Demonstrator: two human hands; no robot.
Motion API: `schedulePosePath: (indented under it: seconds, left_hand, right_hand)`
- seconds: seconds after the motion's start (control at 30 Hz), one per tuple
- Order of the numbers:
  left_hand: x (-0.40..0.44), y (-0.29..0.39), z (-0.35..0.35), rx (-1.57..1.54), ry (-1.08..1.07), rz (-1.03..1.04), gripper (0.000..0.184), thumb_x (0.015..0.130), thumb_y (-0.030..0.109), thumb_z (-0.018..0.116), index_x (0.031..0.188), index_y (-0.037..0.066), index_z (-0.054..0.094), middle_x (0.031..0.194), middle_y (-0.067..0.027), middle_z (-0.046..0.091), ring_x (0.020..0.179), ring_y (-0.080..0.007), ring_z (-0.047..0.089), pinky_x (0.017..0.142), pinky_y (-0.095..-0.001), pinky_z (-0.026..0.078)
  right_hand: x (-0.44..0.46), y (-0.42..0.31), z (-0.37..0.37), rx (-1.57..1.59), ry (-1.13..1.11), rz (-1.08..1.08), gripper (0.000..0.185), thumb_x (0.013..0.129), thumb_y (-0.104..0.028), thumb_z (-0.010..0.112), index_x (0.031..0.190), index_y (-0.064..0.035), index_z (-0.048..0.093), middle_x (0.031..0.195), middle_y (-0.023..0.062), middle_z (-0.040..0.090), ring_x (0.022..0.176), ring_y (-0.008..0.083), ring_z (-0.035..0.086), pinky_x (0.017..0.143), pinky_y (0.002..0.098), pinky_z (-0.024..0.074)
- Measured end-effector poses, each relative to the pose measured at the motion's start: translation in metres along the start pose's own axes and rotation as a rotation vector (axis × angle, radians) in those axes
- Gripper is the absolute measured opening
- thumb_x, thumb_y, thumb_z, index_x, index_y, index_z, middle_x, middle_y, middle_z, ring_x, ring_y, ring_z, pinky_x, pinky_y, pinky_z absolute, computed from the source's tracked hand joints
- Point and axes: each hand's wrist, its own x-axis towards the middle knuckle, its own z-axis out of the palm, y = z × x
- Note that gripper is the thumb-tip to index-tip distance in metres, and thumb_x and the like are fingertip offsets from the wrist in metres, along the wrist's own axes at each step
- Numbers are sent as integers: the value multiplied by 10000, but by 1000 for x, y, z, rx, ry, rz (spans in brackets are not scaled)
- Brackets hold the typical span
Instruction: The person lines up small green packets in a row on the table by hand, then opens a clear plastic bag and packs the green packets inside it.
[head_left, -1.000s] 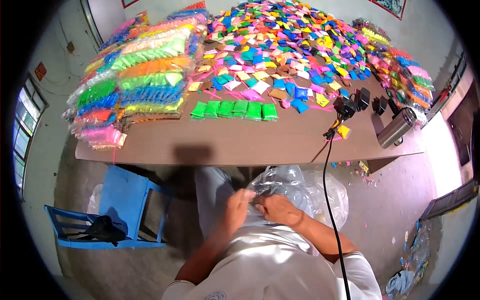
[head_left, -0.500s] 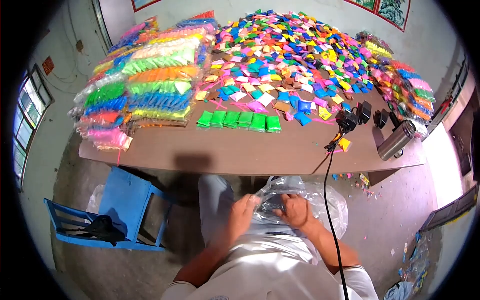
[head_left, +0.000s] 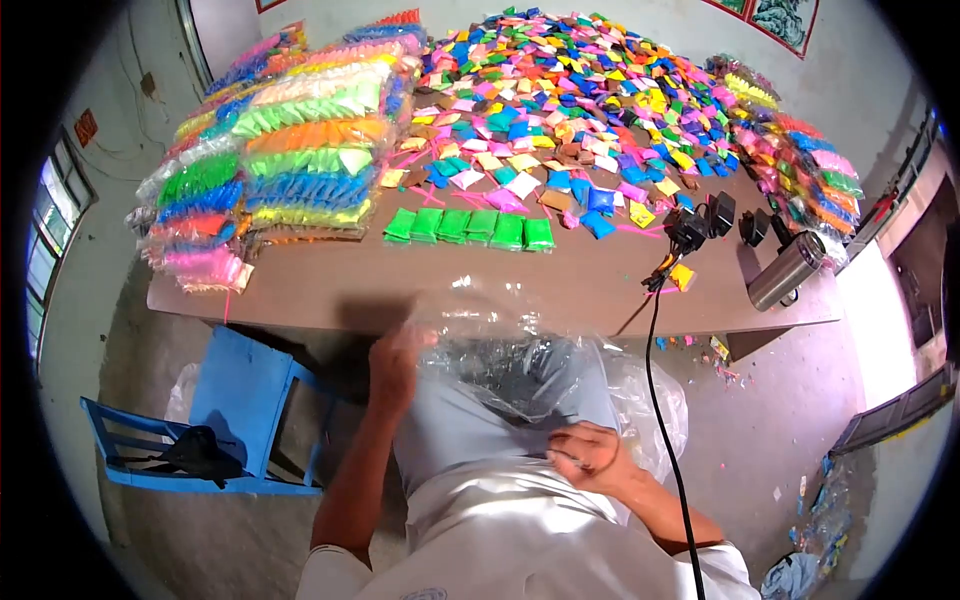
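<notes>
1. Evidently, the left hand (head_left: pixel 395 365) gripped a clear bag (head_left: pixel 500 365) at the table's (head_left: pixel 590 290) near edge.
2. The right hand (head_left: pixel 592 458), nearer the body than the table, was loosely curled; whether it held anything could not be told.
3. Swung forward, the bag might have displaced green packets (head_left: pixel 467 227) on the table.

1. Shirt (head_left: pixel 500 535): white, short sleeves (head_left: pixel 720 566), creased at the waist.
2. Small bluish emblem (head_left: pixel 426 594) on shirt front, cut off, unreadable.
3. Trousers (head_left: pixel 436 432): plain light grey.
4. Left hand (head_left: pixel 396 362), right hand (head_left: pixel 592 456): both bare.
</notes>
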Motion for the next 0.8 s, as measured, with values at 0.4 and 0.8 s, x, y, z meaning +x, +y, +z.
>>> schedulePosePath:
  seconds: [0.4,0.8]
  left_hand:
    - [35,7,16,-206,55,-239,284,955,203,503,915,-22,672,847,-51,688,772,-101,603,693,-269,474]
    - [15,-7,19,-115,-73,-169,321,984,220,473,884,2,686,825,-60,687,773,-121,625,696,-273,478]
  right_hand:
    - [6,57,-125,-128,830,466,110,919,-70,587,882,28,619,721,63,585,619,95,546,586,247,463]
    - [201,148,-109,-351,20,163,321,787,-115,685,1083,-2,631,950,156,661,834,283,655,712,354,535]
